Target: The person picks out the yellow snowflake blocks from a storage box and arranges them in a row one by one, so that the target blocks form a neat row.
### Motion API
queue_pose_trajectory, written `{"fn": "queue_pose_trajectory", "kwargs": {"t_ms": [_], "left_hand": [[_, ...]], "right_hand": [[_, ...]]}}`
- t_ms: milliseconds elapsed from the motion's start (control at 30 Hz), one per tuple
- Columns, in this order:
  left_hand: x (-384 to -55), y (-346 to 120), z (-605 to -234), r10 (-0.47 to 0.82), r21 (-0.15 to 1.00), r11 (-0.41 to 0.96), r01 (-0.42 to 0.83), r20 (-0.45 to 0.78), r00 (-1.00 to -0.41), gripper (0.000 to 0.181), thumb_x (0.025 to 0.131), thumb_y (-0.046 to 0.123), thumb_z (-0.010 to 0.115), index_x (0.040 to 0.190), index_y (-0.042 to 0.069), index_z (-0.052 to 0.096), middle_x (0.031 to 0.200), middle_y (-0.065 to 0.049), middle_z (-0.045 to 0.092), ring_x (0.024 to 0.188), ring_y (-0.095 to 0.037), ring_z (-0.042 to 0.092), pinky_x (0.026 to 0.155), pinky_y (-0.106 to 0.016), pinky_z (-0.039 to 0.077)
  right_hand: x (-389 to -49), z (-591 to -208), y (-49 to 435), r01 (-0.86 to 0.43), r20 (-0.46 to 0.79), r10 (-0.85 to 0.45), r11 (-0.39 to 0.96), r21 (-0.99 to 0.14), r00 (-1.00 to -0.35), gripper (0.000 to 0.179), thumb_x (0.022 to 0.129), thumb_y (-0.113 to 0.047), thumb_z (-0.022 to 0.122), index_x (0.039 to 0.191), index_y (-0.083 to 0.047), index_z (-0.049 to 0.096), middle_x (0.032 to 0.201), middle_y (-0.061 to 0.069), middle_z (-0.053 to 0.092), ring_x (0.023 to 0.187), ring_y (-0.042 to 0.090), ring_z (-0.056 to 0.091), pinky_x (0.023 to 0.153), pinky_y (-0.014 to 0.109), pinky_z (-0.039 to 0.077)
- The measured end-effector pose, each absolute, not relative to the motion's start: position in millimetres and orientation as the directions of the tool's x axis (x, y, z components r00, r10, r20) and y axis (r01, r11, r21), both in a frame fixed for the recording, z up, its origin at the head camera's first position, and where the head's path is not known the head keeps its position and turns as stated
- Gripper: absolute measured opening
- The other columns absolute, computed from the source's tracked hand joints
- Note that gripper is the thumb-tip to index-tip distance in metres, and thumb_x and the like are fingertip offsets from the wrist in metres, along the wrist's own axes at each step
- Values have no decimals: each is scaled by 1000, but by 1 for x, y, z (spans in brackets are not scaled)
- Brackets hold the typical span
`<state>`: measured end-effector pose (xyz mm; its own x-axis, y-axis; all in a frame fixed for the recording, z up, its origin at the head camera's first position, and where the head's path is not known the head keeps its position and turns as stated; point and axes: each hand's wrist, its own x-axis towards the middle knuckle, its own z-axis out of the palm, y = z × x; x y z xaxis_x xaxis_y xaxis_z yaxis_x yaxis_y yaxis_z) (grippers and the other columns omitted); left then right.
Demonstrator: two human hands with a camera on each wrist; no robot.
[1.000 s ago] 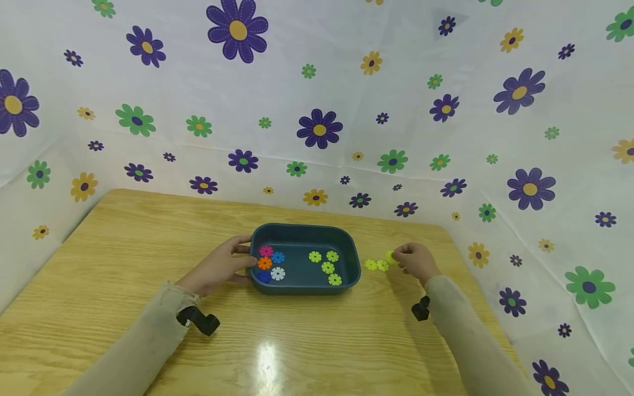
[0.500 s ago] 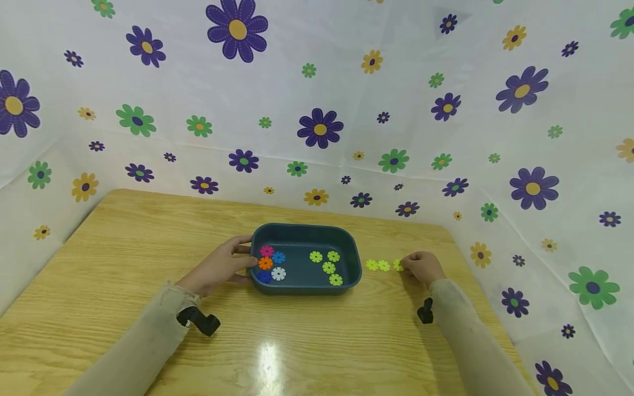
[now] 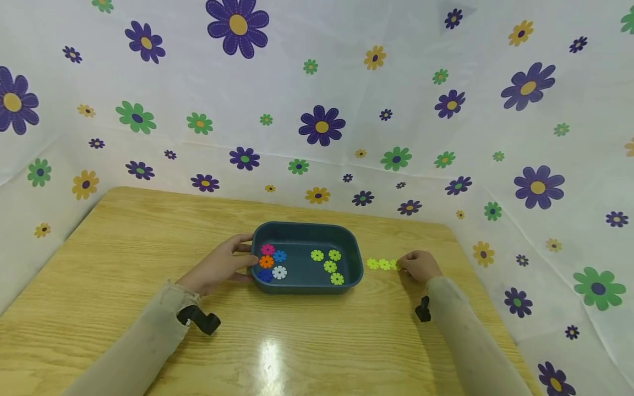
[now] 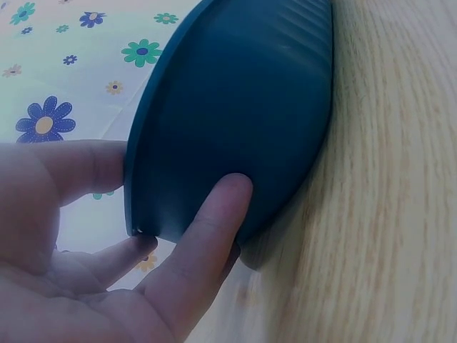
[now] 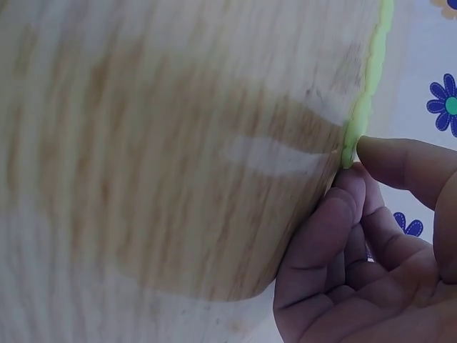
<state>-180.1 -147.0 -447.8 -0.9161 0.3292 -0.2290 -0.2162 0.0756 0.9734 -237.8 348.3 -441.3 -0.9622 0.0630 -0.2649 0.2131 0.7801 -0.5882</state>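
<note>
Gap in row: closed just now; half a second ago on my feed the third yellow-green notched disc (image 3: pixel 393 264) lies apart, now it meets the middle disc (image 3: pixel 384 265) or sits just beside it
Row on table: end disc (image 3: pixel 372 264), middle disc, third disc, one line on the wood-grain table (image 3: pixel 317 341), just right of the dark teal tray (image 3: pixel 307 289)
Right hand (image 3: pixel 421 267): narrow, thumb and fingertip pinch the outer edge of the third disc, covering part of it
Notch fit: can't tell if slots interlock; right wrist view gives me the row edge-on, one unbroken yellow-green strip
What it means: I judge the pair plus loose piece now counts as three in line, join unconfirmed
Left hand (image 3: pixel 217 268): same as a second ago, grips the tray's left end, thumb over rim, fingers spread on the outer wall
Tray contents: unchanged over the last second; I count four yellow-green discs (image 3: pixel 330 266) on the right, with pink disc (image 3: pixel 267 249), orange disc (image 3: pixel 266 261), light blue disc (image 3: pixel 279 256), dark blue disc (image 3: pixel 265 275) and white disc (image 3: pixel 279 272) bunched left
Backdrop: flower-print white cloth (image 3: pixel 277 82) behind the table
</note>
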Motion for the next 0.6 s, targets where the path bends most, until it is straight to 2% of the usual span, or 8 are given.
{"fn": "queue_pose_trajectory", "kwargs": {"t_ms": [267, 600], "left_hand": [[-179, -147, -447, 326, 974, 76, -215, -228, -917, 68, 103, 10, 63, 162, 9, 28, 150, -28, 37, 117, -39, 64, 87, -47, 63], [-180, -145, -447, 327, 972, 81, -219, -234, -916, 69, 103, 9, 62, 162, 8, 27, 151, -28, 37, 118, -40, 63, 88, -47, 63]], "right_hand": [[-240, -438, 351, 190, -274, 35, 805, -562, -961, 29, 98, -23, 65, 108, 3, 73, 100, 13, 72, 78, 17, 61, 67, 30, 53], [-240, -444, 354, 218, -294, 52, 794, -567, -954, 32, 100, -27, 64, 109, 1, 73, 93, 7, 71, 69, 15, 57, 64, 29, 49]]}}
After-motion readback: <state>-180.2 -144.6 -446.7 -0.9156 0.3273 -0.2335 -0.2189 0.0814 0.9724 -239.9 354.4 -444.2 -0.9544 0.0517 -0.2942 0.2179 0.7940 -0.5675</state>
